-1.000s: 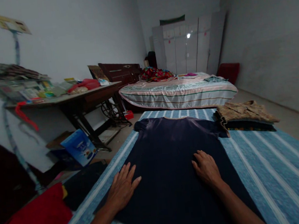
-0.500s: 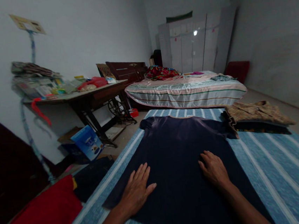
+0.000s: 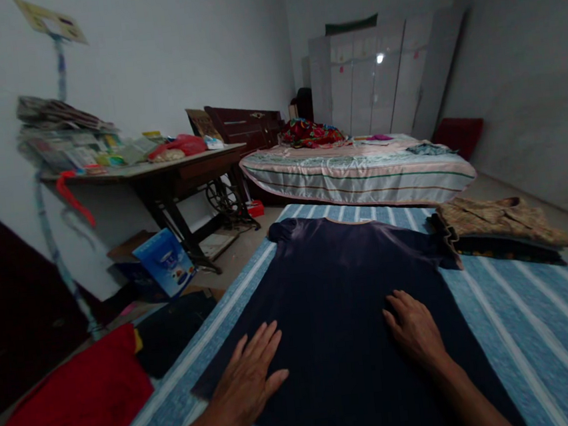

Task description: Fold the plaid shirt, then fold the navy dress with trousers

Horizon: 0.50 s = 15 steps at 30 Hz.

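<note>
A dark navy short-sleeved shirt (image 3: 341, 341) is spread flat on a blue-and-white striped sheet (image 3: 536, 323), its neckline at the far end. On the shirt's left side rests my left hand (image 3: 247, 377), palm down with fingers stretched out and the thumb apart. My right hand (image 3: 415, 327) lies on the right side of the shirt, fingers slightly bent and holding nothing. The near hem runs out of view at the bottom.
A stack of folded clothes (image 3: 506, 225) sits at the right. Red cloth (image 3: 76, 400) and a blue box (image 3: 165, 261) lie low on the left. Beyond are a cluttered sewing machine table (image 3: 159, 166), a bed (image 3: 361, 175) and a wardrobe (image 3: 372, 84).
My left hand has slid slightly left and toward me over the shirt. My right hand appears a little farther right and lower, while the whole view has shifted slightly.
</note>
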Motion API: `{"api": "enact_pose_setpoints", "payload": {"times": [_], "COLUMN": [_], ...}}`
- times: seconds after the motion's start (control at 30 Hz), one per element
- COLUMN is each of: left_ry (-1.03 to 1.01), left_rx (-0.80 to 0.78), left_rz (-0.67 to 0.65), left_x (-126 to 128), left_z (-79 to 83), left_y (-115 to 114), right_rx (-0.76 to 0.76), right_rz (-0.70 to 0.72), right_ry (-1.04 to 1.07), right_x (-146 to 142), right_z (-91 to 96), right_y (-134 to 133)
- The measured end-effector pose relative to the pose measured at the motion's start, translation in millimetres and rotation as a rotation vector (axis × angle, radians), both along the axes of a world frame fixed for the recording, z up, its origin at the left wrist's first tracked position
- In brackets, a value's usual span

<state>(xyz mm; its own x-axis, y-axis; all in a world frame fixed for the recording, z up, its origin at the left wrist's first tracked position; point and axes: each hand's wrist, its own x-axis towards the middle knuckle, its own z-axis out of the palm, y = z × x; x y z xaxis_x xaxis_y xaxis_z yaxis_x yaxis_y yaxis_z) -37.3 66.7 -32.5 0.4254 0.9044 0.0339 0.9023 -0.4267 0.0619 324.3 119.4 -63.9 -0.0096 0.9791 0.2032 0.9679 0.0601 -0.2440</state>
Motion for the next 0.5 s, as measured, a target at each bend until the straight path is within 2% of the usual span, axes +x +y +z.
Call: {"api": "enact_pose_setpoints", "payload": {"times": [0.17, 0.3, 0.5], "left_ry": [0.013, 0.025, 0.071], "left_rx": [0.123, 0.204, 0.147], "left_rz": [-0.017, -0.016, 0.092], "left_x": [-11, -19, -25], "left_z": [-6.5, -5.0, -3.9], "left_y": [-17, -29, -43], "right_rx": [0.007, 0.017, 0.011], "right_rz": [0.000, 0.006, -0.004], "right_ry": [-0.005, -0.011, -0.027], "right_x": [1, 0, 0], "right_z": [-0.5, -0.8, 1.6], "right_y": [0, -1, -3]}}
